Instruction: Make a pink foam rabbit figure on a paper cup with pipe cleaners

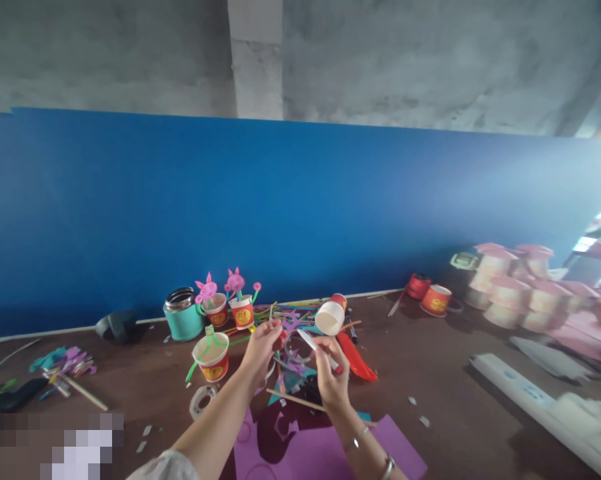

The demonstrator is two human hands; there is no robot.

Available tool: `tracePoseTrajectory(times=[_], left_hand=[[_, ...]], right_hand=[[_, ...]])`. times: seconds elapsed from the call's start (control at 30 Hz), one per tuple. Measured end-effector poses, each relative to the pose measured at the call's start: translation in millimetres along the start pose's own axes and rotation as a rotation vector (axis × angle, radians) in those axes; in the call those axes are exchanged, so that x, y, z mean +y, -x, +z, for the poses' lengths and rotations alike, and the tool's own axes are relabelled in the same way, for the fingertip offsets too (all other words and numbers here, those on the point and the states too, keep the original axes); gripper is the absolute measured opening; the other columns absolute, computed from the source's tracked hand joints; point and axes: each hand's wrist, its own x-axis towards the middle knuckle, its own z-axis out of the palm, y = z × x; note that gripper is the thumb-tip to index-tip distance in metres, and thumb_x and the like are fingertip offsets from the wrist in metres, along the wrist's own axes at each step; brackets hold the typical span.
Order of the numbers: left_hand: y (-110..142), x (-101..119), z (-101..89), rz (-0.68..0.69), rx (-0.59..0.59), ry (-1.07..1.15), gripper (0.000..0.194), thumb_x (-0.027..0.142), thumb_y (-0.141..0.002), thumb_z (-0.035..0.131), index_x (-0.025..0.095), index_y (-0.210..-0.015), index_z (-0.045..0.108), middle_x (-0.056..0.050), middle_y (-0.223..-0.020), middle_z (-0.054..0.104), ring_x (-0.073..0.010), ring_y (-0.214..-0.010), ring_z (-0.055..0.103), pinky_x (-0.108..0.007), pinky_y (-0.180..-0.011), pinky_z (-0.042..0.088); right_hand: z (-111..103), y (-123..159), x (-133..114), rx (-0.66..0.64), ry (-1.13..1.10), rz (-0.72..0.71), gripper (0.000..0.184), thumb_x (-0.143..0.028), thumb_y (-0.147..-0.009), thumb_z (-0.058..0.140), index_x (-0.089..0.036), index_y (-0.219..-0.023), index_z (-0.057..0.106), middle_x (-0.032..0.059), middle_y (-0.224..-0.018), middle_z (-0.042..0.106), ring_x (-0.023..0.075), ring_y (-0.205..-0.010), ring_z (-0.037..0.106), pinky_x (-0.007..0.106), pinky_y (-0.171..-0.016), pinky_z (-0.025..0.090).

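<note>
Right hand (334, 375) pinches a slim white-and-red pen (307, 340), likely light, stiff, best held mid-barrel; left hand (263, 345) presses fingertips together, contents unclear.

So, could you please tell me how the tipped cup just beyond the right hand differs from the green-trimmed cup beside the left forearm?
The tipped cup lies on its side, while the green-trimmed cup stands upright. Green strips show on the green-trimmed cup; I see none on the tipped cup. Both have pale insides and red on the outside.
</note>
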Motion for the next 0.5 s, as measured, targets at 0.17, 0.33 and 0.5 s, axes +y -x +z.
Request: tracePoseTrajectory(times=[0.17, 0.33, 0.5], left_hand=[[2.9, -4.8, -6.2, -0.174, 0.153, 0.426, 0.012, 0.025, -0.082, 0.06, 0.015, -0.076, 0.062, -0.002, -0.069, 0.063, -0.011, -0.065, 0.062, -0.02, -0.064, 0.048], [11.3, 5.9, -1.6, -0.281, 0.112, 0.655, 0.014, 0.023, -0.069, 0.075, 0.014, -0.069, 0.064, -0.001, -0.061, 0.063, -0.0094, -0.056, 0.06, -0.018, -0.058, 0.047], [20.5, 17.0, 0.1, -0.307, 0.032, 0.714, 0.024, 0.024, -0.058, 0.083, 0.012, -0.065, 0.063, 0.001, -0.057, 0.06, -0.0066, -0.05, 0.056, -0.017, -0.055, 0.046]], right_hand=[[2.8, 8.8, -10.8, -0.17, 0.04, -0.044, 0.011, -0.021, -0.081, 0.05, -0.017, -0.076, 0.06, -0.0014, -0.06, 0.055, 0.0133, -0.055, 0.052, 0.023, -0.053, 0.041], [4.6, 9.0, -12.7, -0.235, 0.05, -0.073, 0.015, -0.022, -0.085, 0.048, -0.016, -0.079, 0.06, 0.0007, -0.066, 0.058, 0.0137, -0.059, 0.053, 0.023, -0.056, 0.043], [6.5, 7.0, -11.0, -0.189, 0.036, -0.053, 0.015, -0.023, -0.086, 0.049, -0.017, -0.08, 0.062, 0.0017, -0.07, 0.06, 0.014, -0.063, 0.056, 0.024, -0.059, 0.045]])
